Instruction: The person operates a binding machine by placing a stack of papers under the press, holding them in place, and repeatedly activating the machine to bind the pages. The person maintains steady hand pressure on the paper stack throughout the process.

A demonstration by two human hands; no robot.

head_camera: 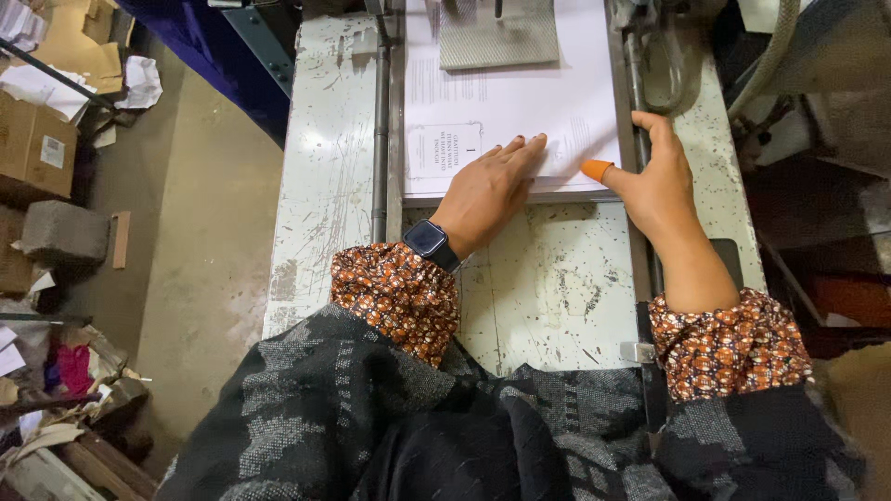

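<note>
Orange-and-brown patterned cuffs sit nearest me, over a dark grey wrap, and from them my two arms reach out across the worktop [548, 288], a chipped, paint-worn metal surface.

My left hand [487, 190] lies flat and spread, palm down, fingers together and stretched forward onto the stack of white sheets [520, 102]. It grips nothing; it presses on the near edge of the paper, which I judge keeps the stack from sliding and its edges even. A dark smartwatch [428, 239] sits on that wrist, just behind the hand.

My right hand [661, 176] stands on its side against the right edge of the same stack, open rather than closed around anything, fingers running up along the metal rail [639, 111] beside the paper. The thumb points in toward the left hand and wears an orange rubber tip [596, 169], touching the sheet's near right corner; that cap is the sort that gives grip on paper. The hand seems set there as a stop, squaring the pile from the side while the other holds it down.

Beyond both hands the stack runs away from me, printed faintly, with a small boxed label just ahead of my left fingers. Farther still a grey textured plate [498, 35] rests on top of the paper. Left of my left hand a thin metal rod [380, 139] runs along the worktop, and past that, on the floor, lie cardboard boxes [35, 148] and scrap paper.
</note>
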